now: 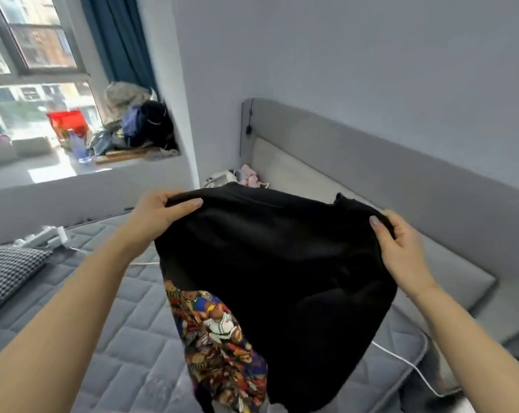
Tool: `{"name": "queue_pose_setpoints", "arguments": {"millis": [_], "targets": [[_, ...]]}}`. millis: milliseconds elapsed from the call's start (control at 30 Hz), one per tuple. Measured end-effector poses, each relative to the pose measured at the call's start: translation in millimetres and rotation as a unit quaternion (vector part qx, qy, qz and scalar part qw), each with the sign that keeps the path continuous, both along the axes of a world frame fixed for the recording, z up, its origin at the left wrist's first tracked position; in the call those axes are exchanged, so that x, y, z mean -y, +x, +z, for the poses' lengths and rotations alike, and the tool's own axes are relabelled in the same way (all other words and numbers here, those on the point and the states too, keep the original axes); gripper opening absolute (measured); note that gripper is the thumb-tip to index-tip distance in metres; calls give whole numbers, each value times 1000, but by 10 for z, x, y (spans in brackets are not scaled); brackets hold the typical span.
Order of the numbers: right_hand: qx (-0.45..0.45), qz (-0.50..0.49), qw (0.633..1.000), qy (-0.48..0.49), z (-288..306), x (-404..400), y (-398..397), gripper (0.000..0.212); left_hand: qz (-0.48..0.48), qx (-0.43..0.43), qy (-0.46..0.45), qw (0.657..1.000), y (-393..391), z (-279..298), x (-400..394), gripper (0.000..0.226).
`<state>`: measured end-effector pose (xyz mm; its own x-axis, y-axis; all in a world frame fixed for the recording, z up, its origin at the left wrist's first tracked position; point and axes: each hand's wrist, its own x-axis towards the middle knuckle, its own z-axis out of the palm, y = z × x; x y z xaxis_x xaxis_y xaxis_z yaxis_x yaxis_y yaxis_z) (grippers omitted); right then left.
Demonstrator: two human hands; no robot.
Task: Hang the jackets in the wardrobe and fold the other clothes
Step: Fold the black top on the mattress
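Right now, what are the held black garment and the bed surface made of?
Black garment: soft matte knit, likely cotton jersey; it drapes limply from both hands, with a multicoloured print on its lower part. Mattress: grey quilted fabric with stitched squares, slightly plush.

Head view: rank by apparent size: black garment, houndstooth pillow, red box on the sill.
1. black garment, largest, though held close to the camera
2. houndstooth pillow, partly cut off by the frame
3. red box, smallest, also farthest away

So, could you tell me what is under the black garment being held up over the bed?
Below the black garment, held by the left hand and right hand, hangs a colourful printed fabric over the grey quilted mattress. Whether they are one piece is hidden.
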<state>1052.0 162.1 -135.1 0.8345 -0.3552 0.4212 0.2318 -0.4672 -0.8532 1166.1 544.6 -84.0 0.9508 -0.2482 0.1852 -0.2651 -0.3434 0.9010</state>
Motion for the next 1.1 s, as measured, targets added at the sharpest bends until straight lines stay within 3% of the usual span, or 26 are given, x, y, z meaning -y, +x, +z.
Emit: {"name": "queue_pose_setpoints", "arguments": {"millis": [167, 267, 433, 533, 600, 667, 767, 833, 933, 1100], "targets": [[48, -19, 995, -90, 978, 55, -168, 15, 6, 97, 13, 995, -16, 849, -72, 17], [44, -8, 992, -115, 1334, 77, -326, 16, 4, 143, 25, 989, -77, 1159, -106, 36], [60, -5, 982, -179, 1725, -9, -527, 14, 30, 210, 30, 977, -15, 1439, -246, 11], [87, -75, 933, -342, 1839, -53, -562, 29, 53, 267, 64, 960, -3, 1560, -340, 5], [126, -118, 893, -415, 1883, -108, -575, 46, 40, 305, 138, 941, 9, 1629, -411, 8], [146, -101, 893, -413, 1881, -158, -573, 46, 17, 268, 211, 940, 14, 1671, -461, 17], [143, -47, 921, -360, 1797, -192, -560, 34, -30, 119, 235, 964, -77, 1562, -461, 47], [112, -24, 941, -320, 1738, -193, -561, 29, -113, -15, 178, 977, -121, 1364, -463, 56], [48, -3, 966, -256, 1689, -166, -540, 28, -216, -149, 9, 965, -143, 1080, -442, 40], [-43, -39, 991, -118, 1693, -173, -405, 38, -188, -144, -69, 969, -116, 870, -185, 38]]}}
